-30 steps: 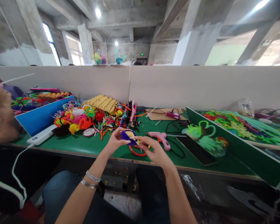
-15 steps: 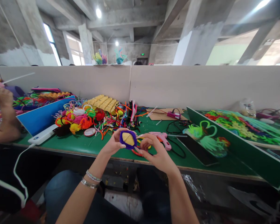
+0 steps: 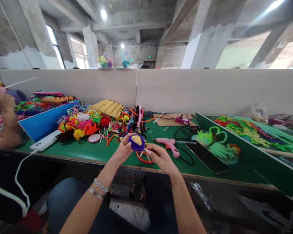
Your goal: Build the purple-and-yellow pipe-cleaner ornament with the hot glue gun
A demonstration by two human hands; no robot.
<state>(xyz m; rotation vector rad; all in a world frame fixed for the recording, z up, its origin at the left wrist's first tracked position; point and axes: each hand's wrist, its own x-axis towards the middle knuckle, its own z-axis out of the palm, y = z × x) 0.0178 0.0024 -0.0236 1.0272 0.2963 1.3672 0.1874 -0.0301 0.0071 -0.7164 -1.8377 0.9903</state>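
Between my hands, above the table's front edge, is a small cup-like piece (image 3: 137, 140) with a yellow middle and a fuzzy purple pipe-cleaner rim. My left hand (image 3: 124, 150) grips it from the left, thumb and fingers closed on the rim. My right hand (image 3: 161, 157) is closed in a pinch at the lower right of the rim, seemingly on the purple pipe cleaner (image 3: 143, 148); the fingers partly hide that spot. A red loop (image 3: 144, 160) lies on the table just below the piece. Right of my right hand rests a pink glue gun (image 3: 169, 144) with a glue stick in its back.
A black tablet-like slab (image 3: 207, 157) and a green pipe-cleaner swan (image 3: 217, 144) are on the right, before a green divider (image 3: 249, 156). Colourful pipe cleaners and pom-poms (image 3: 84, 125) pile up by a yellow egg tray (image 3: 108, 108). A white power strip (image 3: 45, 141) and a co-worker's arm (image 3: 8, 120) are at left.
The purple-rimmed piece has tilted and shifted slightly right and up in my left hand. My right hand has moved slightly lower, its fingers drawn together, uncovering more of the red loop and glue gun.
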